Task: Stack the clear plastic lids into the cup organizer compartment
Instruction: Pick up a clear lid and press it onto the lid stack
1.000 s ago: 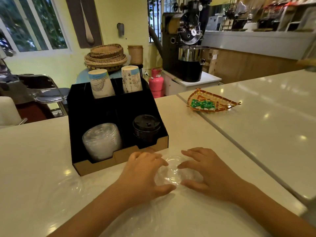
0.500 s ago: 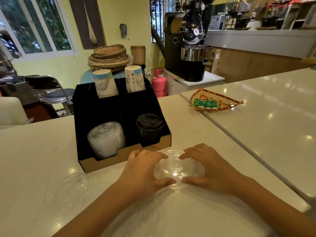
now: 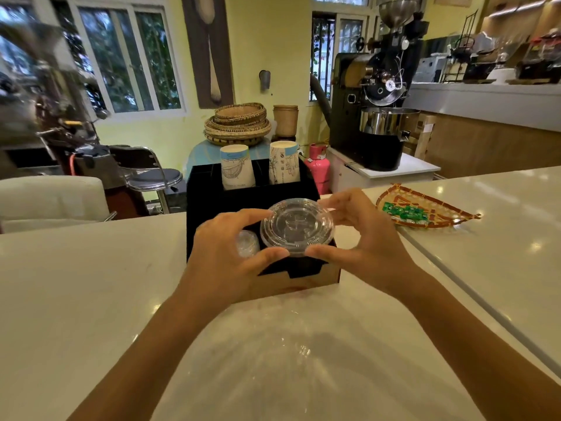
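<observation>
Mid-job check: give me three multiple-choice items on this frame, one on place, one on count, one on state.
1. Where is the clear lid?
A. flat on the counter
B. raised in front of the organizer
C. on the woven tray

2. How many paper cup stacks stand at the organizer's back?
A. two
B. four
C. none

3. How is the lid held?
A. left hand only
B. by nobody
C. between both hands

Answers: 1 B, it is lifted off the counter; 2 A, two cup stacks show; 3 C, left hand and right hand pinch its rim.
</observation>
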